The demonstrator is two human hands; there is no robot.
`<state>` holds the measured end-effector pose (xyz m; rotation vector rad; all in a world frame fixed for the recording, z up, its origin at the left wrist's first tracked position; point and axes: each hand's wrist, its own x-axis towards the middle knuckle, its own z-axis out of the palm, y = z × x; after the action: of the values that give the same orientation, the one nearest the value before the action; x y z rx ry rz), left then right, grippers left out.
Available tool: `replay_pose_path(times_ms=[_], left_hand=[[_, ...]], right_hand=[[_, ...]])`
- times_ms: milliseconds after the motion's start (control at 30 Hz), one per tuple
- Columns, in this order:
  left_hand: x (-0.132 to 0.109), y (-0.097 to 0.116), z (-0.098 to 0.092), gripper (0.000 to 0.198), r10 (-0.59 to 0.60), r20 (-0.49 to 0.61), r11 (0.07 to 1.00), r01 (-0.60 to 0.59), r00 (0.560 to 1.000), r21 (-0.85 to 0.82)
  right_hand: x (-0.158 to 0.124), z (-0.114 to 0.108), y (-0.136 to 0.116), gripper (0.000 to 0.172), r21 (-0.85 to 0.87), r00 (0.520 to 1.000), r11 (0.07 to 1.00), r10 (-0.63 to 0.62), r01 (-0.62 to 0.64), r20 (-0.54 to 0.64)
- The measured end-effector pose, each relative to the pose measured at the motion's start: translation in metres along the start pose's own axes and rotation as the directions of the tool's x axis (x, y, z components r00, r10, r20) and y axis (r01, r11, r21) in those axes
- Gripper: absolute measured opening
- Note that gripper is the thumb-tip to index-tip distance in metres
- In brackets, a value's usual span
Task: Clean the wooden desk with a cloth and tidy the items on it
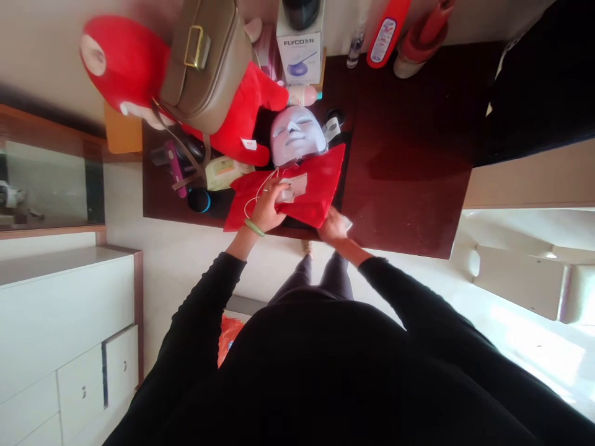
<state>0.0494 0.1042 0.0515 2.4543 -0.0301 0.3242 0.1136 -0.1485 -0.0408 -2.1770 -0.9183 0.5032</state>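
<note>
A red cloth bag (320, 179) lies on the near edge of a dark red-brown table (409, 161). A white face-shaped mask (295, 133) rests at its far end. My left hand (266, 209), a green bangle on its wrist, is closed on a small grey-white controller (292, 188) on top of the bag. A thin white cable (256, 195) loops from the controller. My right hand (333, 227) grips the bag's near edge at the table's rim, fingers closed. A small white piece (348, 222) shows beside those fingers; I cannot make out what it is.
A red plush toy (134, 62) and a brown handbag (209, 62) stand at the table's far left. A white FLYCO box (299, 52), a bottle (356, 46) and red items (388, 31) line the back. White cabinets (60, 334) stand to the left.
</note>
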Motion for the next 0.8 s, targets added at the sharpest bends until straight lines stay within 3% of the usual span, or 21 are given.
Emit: replay_pose_path(times_ms=[67,133,233,300,433,500,600,667,733,800], left_hand=[[0.005,0.003,-0.007,0.048,-0.002,-0.003,1.0,0.002,1.0,-0.008],[0.008,0.006,-0.011,0.045,-0.018,0.003,1.0,0.018,1.0,-0.003],[0.01,0.006,-0.012,0.044,-0.043,0.005,0.999,0.043,0.999,0.007],[0.01,0.005,-0.012,0.044,-0.036,-0.008,0.999,0.036,0.999,0.001],[0.011,0.001,-0.009,0.046,-0.018,-0.033,1.0,0.018,0.999,0.008],[0.011,-0.001,-0.007,0.048,-0.019,-0.033,0.999,0.02,0.999,0.029],[0.011,-0.001,-0.005,0.048,-0.024,-0.021,0.998,0.025,0.999,0.058],[0.011,0.0,-0.004,0.046,-0.037,-0.013,0.997,0.038,0.999,0.072],[0.011,0.001,-0.003,0.045,-0.054,-0.013,0.996,0.055,0.998,0.077],[0.012,0.001,-0.002,0.045,-0.066,-0.019,0.995,0.068,0.998,0.074]], right_hand=[[-0.028,0.03,-0.027,0.047,0.152,0.993,0.988,-0.052,0.036,0.105],[-0.047,0.045,-0.047,0.047,0.282,0.982,0.958,-0.095,0.046,0.164],[-0.059,0.039,-0.053,0.051,0.393,0.983,0.919,-0.088,0.019,0.159],[-0.06,0.02,-0.041,0.054,0.415,0.998,0.91,-0.012,-0.016,0.064],[-0.055,-0.019,-0.011,0.057,0.259,0.962,0.964,0.13,-0.066,-0.238],[-0.05,-0.023,-0.007,0.064,0.086,0.967,0.994,0.093,-0.075,-0.237],[-0.041,-0.014,-0.011,0.066,-0.139,0.997,0.989,0.043,-0.052,-0.069],[-0.039,-0.013,-0.005,0.063,-0.214,0.998,0.975,0.059,-0.066,-0.039],[-0.049,-0.025,0.015,0.063,-0.228,0.984,0.961,0.133,-0.157,-0.117],[-0.073,-0.053,0.049,0.064,-0.223,0.923,0.914,0.276,-0.338,-0.267]])
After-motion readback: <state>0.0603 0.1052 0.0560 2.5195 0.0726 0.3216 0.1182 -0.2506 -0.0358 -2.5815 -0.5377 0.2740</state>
